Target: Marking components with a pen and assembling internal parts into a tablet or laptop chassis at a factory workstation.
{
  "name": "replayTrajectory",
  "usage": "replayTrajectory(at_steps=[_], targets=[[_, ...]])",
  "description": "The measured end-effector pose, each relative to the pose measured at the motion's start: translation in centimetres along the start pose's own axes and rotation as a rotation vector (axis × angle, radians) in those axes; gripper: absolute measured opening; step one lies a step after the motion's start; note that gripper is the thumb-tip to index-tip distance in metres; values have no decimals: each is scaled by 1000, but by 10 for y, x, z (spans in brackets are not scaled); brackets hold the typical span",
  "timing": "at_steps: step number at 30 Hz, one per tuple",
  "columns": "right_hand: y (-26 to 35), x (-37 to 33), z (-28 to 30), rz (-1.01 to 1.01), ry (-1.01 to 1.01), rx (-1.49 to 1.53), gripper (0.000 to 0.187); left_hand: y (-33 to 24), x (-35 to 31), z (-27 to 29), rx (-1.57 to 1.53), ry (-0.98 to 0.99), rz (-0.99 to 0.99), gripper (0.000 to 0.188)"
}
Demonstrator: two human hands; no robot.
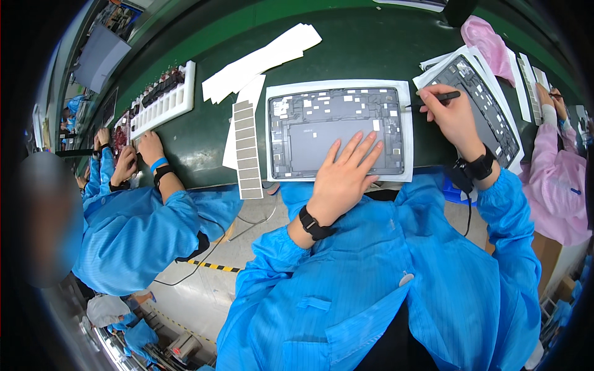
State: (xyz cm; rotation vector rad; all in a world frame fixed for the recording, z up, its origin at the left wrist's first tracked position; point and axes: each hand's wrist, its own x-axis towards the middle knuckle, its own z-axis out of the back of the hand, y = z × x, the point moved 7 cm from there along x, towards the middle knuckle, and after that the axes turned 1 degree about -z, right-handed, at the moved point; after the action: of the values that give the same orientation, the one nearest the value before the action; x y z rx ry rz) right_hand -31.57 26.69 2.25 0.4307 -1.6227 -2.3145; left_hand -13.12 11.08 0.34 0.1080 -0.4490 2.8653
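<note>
A grey tablet back housing (297,145), dotted with small white stickers, lies on a white sheet (408,154) in front of me. My left hand (346,170) rests on its lower middle, fingers spread flat. My right hand (451,117) pinches black tweezers (447,96) beyond the housing's right edge. The tweezers' tips point left, close to the sheet's right border; whether they grip a tiny piece is too small to tell. Left of the housing lies a strip of grey rectangular stickers (246,148), partly over white paper.
White sheets (263,62) lie at the back left. Another grey housing (482,102) sits on papers at right, by a pink cloth (486,46). A co-worker in blue (136,241) works at left beside a white slotted tray (164,102); one in pink (554,176) works at right.
</note>
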Motion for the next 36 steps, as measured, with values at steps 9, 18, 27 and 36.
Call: replayTrajectory(at_steps=[9, 18, 27, 36], targets=[[-17, -30, -40, -18, -180, 214, 23, 2, 3, 9, -21, -34, -2, 62], [-17, -18, -24, -47, -212, 176, 23, -5, 41, 20, -120, -137, 38, 34], [-9, -5, -29, -4, -79, -4, 23, -4, 51, 18, -117, -160, 48, 32], [-8, 5, -27, 17, -14, -54, 19, 0, 60, 16, -125, -184, 57, 32]])
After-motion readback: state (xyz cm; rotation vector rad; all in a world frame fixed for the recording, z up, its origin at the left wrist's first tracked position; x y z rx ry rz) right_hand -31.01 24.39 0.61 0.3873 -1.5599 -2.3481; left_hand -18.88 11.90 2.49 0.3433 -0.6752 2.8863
